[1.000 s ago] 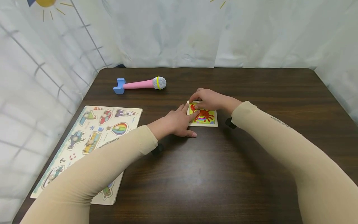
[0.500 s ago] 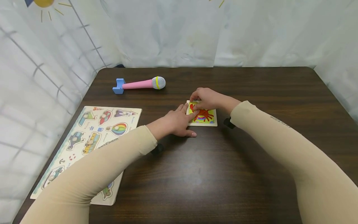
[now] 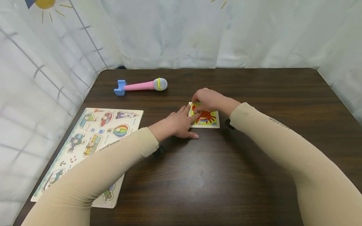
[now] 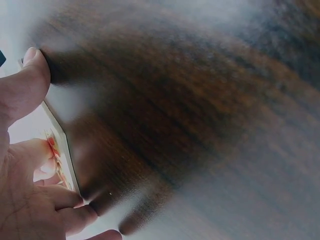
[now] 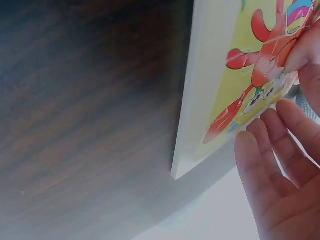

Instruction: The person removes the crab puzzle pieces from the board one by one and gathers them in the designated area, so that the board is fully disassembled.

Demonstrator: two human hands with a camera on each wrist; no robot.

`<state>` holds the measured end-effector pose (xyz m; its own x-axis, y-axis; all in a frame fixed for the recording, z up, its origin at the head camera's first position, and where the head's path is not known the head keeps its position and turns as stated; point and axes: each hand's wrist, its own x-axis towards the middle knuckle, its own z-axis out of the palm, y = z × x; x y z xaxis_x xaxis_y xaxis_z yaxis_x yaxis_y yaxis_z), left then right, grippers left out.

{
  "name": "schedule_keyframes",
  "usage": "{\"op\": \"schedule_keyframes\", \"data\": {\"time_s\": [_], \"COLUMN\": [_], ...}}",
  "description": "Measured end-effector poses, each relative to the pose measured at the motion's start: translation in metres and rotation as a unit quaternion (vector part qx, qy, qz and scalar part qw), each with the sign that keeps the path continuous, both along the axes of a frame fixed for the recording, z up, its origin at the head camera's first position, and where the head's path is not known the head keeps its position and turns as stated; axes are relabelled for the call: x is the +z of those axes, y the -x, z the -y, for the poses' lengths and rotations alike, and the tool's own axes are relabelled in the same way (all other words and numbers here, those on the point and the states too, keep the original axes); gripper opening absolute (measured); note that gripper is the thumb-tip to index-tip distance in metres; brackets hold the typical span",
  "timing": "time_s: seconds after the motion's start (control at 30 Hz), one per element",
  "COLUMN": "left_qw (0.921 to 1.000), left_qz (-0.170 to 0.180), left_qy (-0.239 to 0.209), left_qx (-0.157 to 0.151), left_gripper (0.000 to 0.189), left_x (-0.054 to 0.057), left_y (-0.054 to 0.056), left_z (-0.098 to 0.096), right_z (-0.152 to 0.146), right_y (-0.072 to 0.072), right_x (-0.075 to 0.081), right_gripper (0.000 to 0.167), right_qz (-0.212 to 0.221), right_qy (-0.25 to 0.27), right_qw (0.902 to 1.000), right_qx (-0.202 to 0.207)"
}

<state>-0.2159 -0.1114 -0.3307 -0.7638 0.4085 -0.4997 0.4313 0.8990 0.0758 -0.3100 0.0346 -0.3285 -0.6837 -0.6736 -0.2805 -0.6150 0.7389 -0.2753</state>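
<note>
A small square crab puzzle (image 3: 213, 122), yellow and red with a pale wooden border, lies flat on the dark wood table. Across its left side rests my left hand (image 3: 179, 124), fingers spread and index finger reaching over the picture. The left thumb is stretched out on the table in front of the puzzle. From the right, my right hand (image 3: 210, 99) pinches at the puzzle's far left part, thumb on the crab and bent fingers at the far edge. Close up in the right wrist view, the crab picture (image 5: 267, 65) shows beside those fingertips.
A large peg puzzle board (image 3: 135, 117) with vehicle pieces lies at the left, partly under my left forearm. Behind it, a pink toy microphone (image 3: 139, 86) leans against a blue stand (image 3: 121, 88). A white curtain (image 3: 175, 34) hangs along the table's far edge.
My right hand and forearm have shifted slightly left, with the thumb a little further over the crab. The left hand and the puzzle stay in place.
</note>
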Motion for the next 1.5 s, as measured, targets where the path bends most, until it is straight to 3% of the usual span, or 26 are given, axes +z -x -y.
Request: {"op": "schedule_keyframes", "data": {"time_s": [0.27, 0.63, 0.93, 1.13, 1.33, 1.5], "left_qw": [1.0000, 0.9998, 1.0000, 1.0000, 0.9999, 0.9999], "left_qz": [-0.001, -0.008, -0.002, -0.001, -0.002, -0.006], "left_qy": [-0.002, 0.014, 0.009, 0.009, 0.008, 0.005], "left_qx": [0.003, -0.010, 0.002, 0.002, 0.008, 0.014], "left_gripper": [0.096, 0.097, 0.097, 0.097, 0.097, 0.097], "left_x": [0.001, 0.002, 0.002, 0.001, 0.001, -0.001], "left_y": [-0.001, -0.001, -0.001, -0.001, -0.001, -0.002], "left_z": [0.000, -0.001, -0.002, -0.001, -0.002, -0.002], "right_z": [0.003, -0.005, -0.009, -0.014, -0.040, -0.084], "right_y": [0.000, -0.002, 0.001, 0.001, 0.006, 0.014], "right_x": [0.000, -0.002, -0.003, 0.002, 0.012, 0.014], "right_gripper": [0.039, 0.031, 0.018, 0.013, 0.012, 0.013], "right_qz": [-0.025, 0.021, 0.054, 0.069, 0.053, 0.032], "right_qy": [-0.023, 0.064, 0.125, 0.146, 0.171, 0.150], "right_qw": [0.9994, 0.9974, 0.9877, 0.9837, 0.9789, 0.9789], "right_qx": [0.005, -0.026, -0.078, -0.079, -0.099, -0.135]}}
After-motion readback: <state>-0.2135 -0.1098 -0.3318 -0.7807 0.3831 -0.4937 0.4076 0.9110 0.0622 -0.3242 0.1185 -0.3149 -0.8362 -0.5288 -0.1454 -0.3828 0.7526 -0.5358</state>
